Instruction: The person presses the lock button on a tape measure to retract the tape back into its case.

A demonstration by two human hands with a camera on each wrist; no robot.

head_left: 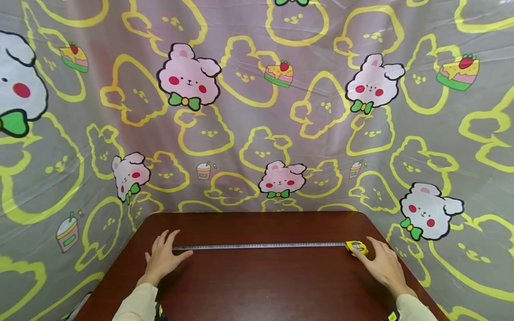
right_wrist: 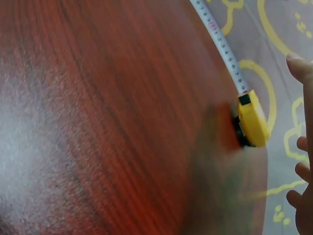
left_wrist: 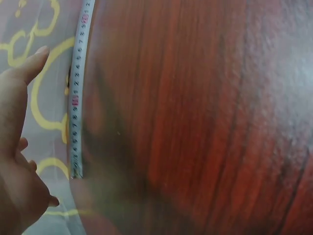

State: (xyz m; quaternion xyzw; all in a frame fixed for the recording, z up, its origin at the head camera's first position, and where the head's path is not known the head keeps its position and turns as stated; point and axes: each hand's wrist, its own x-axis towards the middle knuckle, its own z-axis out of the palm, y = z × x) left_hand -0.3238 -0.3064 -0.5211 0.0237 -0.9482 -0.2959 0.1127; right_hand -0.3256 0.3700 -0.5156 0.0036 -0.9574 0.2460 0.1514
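Note:
A tape measure with a yellow case (head_left: 356, 247) lies towards the right side of the brown table. Its pale blade (head_left: 257, 246) is drawn out straight to the left. Near the blade's free end, my left hand (head_left: 160, 259) hovers with fingers spread and relaxed. The left wrist view shows that end of the blade (left_wrist: 77, 147) apart from the hand (left_wrist: 22, 186). My right hand (head_left: 384, 266) is beside the case, thumb and fingers spread around it. In the right wrist view, a gap separates this hand (right_wrist: 305, 147) from the yellow case (right_wrist: 253, 120).
The reddish-brown table (head_left: 257, 285) has rounded far corners and a glossy surface. A grey curtain (head_left: 249, 120) with yellow outlines and cartoon bunnies hangs behind it and along both sides.

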